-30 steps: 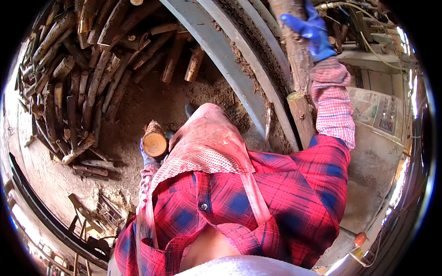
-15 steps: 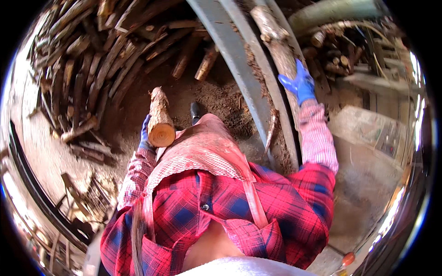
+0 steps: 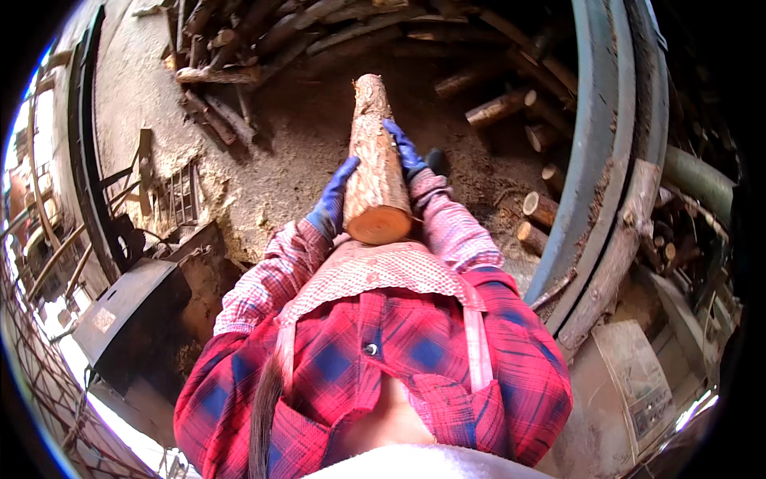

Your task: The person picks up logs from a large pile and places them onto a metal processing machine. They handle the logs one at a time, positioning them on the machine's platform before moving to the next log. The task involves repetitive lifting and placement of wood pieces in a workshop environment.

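Log [image 3: 375, 172] gripped by both gloved hands (left [image 3: 331, 203], right [image 3: 405, 152]).

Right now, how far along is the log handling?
In hand: one log is gripped by both gloved hands, left hand and right hand, cut end toward the chest. Left: a woodpile and loose logs lie on the sawdust floor. What is done cannot be told.

Log [image 3: 373, 168] between left hand [image 3: 331, 203] and right hand [image 3: 405, 152]; woodpile [image 3: 239, 48] ahead, curved rail [image 3: 598, 152] right
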Action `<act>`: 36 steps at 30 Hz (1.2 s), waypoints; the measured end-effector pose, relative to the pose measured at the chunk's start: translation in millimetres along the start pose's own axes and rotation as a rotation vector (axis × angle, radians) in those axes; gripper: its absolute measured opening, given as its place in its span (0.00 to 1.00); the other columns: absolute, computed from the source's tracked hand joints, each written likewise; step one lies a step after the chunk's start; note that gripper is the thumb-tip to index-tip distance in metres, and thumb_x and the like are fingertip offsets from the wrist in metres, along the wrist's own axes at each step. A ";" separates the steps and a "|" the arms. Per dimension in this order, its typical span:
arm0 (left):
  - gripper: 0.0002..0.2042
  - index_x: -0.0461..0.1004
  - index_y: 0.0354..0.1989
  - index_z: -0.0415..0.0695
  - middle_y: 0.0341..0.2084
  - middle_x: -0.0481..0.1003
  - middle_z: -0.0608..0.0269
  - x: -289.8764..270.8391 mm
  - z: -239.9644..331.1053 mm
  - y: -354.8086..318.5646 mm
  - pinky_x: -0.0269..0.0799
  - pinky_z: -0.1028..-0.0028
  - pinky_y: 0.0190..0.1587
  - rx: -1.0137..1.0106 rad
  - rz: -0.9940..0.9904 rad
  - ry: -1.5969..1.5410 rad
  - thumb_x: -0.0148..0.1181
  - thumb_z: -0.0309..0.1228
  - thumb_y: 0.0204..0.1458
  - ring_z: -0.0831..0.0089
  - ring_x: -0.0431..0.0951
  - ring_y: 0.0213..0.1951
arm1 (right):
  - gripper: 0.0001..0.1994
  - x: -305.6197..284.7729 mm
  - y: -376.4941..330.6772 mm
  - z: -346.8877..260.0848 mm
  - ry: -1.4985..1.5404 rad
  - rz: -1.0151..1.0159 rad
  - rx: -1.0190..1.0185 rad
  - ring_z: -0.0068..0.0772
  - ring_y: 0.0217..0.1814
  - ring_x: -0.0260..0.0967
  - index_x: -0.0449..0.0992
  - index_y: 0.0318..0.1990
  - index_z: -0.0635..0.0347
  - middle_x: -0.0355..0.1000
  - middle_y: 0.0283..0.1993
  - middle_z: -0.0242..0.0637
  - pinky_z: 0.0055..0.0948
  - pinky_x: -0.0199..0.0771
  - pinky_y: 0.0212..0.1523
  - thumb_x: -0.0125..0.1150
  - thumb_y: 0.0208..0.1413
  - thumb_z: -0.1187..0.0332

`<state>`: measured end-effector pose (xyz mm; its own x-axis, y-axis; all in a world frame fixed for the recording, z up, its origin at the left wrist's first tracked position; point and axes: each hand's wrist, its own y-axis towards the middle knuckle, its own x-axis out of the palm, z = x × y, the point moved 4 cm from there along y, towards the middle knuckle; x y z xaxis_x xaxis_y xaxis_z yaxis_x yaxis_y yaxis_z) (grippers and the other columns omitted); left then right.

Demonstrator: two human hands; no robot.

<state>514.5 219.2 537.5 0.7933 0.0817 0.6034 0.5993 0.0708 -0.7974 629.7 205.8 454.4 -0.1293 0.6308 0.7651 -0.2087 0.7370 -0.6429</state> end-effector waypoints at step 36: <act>0.37 0.62 0.61 0.32 0.50 0.74 0.52 194.0 148.9 129.8 0.66 0.70 0.56 0.942 -0.168 1.364 0.63 0.49 0.51 0.66 0.72 0.51 | 0.53 4.8 -394.9 -380.7 -1.800 1.144 -1.066 0.45 0.68 0.57 0.49 0.70 0.60 0.58 0.66 0.53 0.35 0.59 0.65 0.78 0.37 0.57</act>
<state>730.0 392.3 552.1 0.5404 -0.8227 -0.1765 0.8135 0.5644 -0.1399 1080.5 10.3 698.1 -0.2847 0.3957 -0.8731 0.8174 0.5761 -0.0054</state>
